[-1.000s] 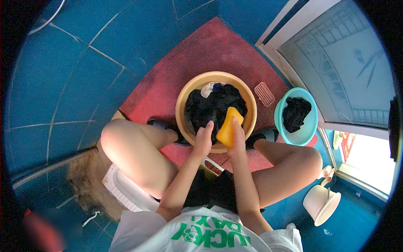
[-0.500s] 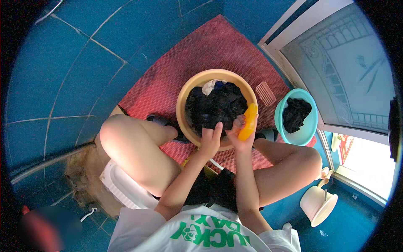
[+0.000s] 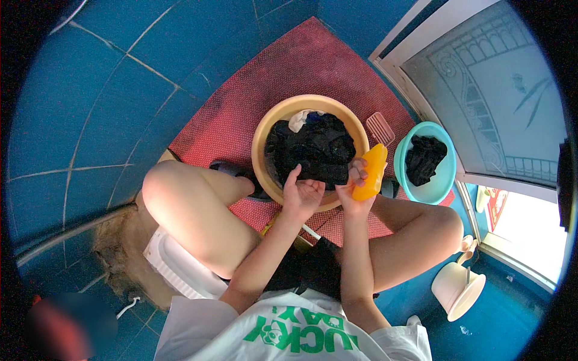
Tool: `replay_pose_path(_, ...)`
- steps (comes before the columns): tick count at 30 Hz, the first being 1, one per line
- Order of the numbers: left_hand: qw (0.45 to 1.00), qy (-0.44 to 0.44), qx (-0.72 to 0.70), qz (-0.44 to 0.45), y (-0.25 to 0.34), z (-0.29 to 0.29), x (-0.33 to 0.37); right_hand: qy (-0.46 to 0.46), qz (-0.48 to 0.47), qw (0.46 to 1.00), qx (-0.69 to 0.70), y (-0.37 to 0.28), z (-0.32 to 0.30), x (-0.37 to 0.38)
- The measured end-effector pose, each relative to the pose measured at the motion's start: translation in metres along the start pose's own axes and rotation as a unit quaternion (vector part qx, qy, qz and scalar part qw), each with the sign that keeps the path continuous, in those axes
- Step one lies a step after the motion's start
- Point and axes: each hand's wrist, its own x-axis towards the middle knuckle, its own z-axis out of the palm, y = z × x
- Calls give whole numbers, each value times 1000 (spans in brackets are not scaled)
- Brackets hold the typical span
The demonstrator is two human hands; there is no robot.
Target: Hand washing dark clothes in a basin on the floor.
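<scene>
A tan basin (image 3: 262,123) stands in front of me, holding wet black cloth (image 3: 313,147) and a small white piece of cloth (image 3: 298,121) near its far rim. My right hand (image 3: 355,189) is closed round a yellow-orange bar of soap (image 3: 372,173), tilted over the basin's right near edge. At the near rim, my left hand (image 3: 303,194) lies palm up beside the black cloth. Its thumb is raised and its fingers are loosely bent, with nothing seen in them.
A pink soap dish (image 3: 380,129) lies on the red mat (image 3: 265,72) beside the basin. To the right stands a turquoise basin (image 3: 444,188) with black cloth inside. A cream bucket (image 3: 445,283) sits lower right. A glass-panelled door (image 3: 481,96) and blue tiled walls enclose the space.
My right hand has moved slightly right with the soap, which is turned to show a broader face. My left hand has come back from the black cloth and turned palm up.
</scene>
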Motion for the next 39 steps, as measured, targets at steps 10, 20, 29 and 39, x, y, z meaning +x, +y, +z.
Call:
replay_pose_path(10,982,-178,-60,-7,8,21,-18,-30,40,991,-127,0,10,-4)
replay_pose_path(20,942,-251,206,89,19,18,-21,160,-178,785,-571,8,21,-10)
replay_pose_path(29,962,-2,244,124,-7,51,-37,-75,-205,303,-928,26,22,-14)
replay_pose_path(39,935,-188,266,140,14,17,-22,35,-291,303,-907,44,5,-16)
